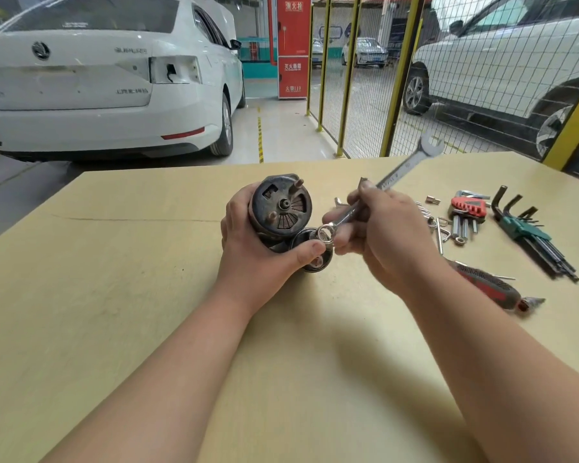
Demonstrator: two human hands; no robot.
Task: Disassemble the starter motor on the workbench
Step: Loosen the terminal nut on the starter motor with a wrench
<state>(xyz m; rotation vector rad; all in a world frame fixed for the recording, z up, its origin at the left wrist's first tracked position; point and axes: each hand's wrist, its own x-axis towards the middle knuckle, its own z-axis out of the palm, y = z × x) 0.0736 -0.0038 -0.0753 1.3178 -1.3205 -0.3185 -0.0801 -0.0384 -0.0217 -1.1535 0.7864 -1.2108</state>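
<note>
The person is holding the starter motor (281, 208) upright near the middle of the wooden desk (114, 295), its rear end facing the camera. The left hand (254, 248) is wrapping around the motor's dark body, fingers curled behind it and the thumb pressing across the smaller solenoid cylinder (311, 252) that sits beside the main housing. The right hand (388, 235) is closing around the shank of a combination wrench (381, 185), with the ring end (325, 234) sitting just at the solenoid's top, apparently over a terminal nut, though the nut itself is hidden by the ring and the thumb. The open end is pointing up and away toward the yellow mesh fence (365, 78).

Judging from this, the step in hand is loosening a fastener on the solenoid end, an early stage of the disassembly, since the housing is looking fully assembled, with two studs and the centre shaft showing on the end plate. The next move is likely calling for the ring to seat squarely on the nut and for the left hand to brace the body firmly against the turning force.

To the right on the desk are lying a red-handled screwdriver (488, 289), a red-holdered hex key set (465, 212), a green-holdered hex key set (528, 228) and some small loose hardware (432, 199).
</note>
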